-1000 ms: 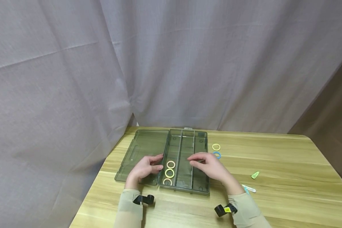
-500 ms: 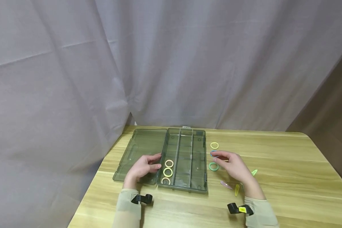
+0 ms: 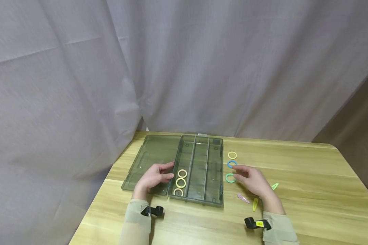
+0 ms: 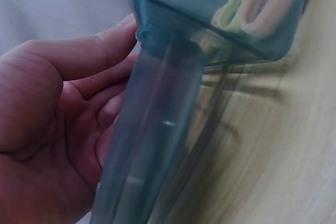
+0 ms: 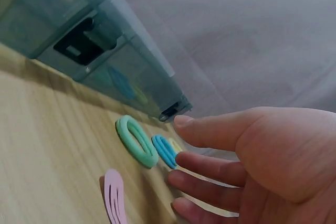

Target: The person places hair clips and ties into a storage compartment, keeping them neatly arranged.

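A translucent green divided box [image 3: 195, 201] lies on the table, its lid [image 3: 161, 148] folded out to the left. My left hand [image 3: 151, 177] is over the lid beside the hinge, with the thumb [image 4: 113, 43] right at the box's edge. In the left compartment lie a yellow hair tie [image 3: 177, 186] and two peach ones. My right hand [image 3: 253, 181] hovers right of the box with nothing between thumb and fingers. Closest to its fingertips are a blue hair tie [image 5: 164, 153] and a green hair tie [image 5: 150, 157]. Another yellow tie [image 3: 228, 156] lies farther back.
Below the right hand lie a pink snap hair clip [image 5: 114, 195] and a yellow clip [image 3: 255, 204]. A light green clip [image 3: 275, 186] is partly covered by the right forearm. A grey curtain [image 3: 187, 68] hangs behind the wooden table [image 3: 309, 177].
My right hand has moved right, from over the box's compartments to the hair ties beside it, and has come slightly nearer the green one. The left hand keeps its place.
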Available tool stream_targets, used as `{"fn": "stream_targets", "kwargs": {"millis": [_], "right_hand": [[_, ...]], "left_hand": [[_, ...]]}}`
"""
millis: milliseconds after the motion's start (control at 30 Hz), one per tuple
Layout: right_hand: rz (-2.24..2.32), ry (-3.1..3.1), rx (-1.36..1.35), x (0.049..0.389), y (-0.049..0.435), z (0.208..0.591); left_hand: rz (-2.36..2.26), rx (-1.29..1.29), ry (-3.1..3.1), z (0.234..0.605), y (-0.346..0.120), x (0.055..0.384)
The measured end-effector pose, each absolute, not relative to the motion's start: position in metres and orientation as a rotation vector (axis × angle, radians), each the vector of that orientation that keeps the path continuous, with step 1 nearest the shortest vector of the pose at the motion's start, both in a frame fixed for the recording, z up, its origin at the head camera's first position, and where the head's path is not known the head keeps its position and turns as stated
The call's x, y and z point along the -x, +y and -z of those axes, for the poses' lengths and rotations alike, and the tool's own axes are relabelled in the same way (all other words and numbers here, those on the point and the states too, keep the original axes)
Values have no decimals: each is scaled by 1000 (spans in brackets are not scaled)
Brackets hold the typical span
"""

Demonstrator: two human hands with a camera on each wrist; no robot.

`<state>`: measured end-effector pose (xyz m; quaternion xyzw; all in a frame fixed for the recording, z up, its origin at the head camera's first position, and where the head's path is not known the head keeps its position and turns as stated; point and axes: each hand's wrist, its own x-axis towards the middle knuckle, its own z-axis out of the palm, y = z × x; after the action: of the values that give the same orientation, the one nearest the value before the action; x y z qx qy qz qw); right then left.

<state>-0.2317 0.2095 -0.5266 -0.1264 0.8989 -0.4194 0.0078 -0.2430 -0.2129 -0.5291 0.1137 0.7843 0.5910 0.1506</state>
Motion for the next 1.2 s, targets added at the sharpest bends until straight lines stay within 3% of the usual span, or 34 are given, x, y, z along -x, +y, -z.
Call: {"fn": "stream_targets", "kwargs": {"millis": [1200], "right_hand": [[1204,2884,203,230,185,536]], "left_hand": [[-1687,-344,2253,531,-214,243]]}}
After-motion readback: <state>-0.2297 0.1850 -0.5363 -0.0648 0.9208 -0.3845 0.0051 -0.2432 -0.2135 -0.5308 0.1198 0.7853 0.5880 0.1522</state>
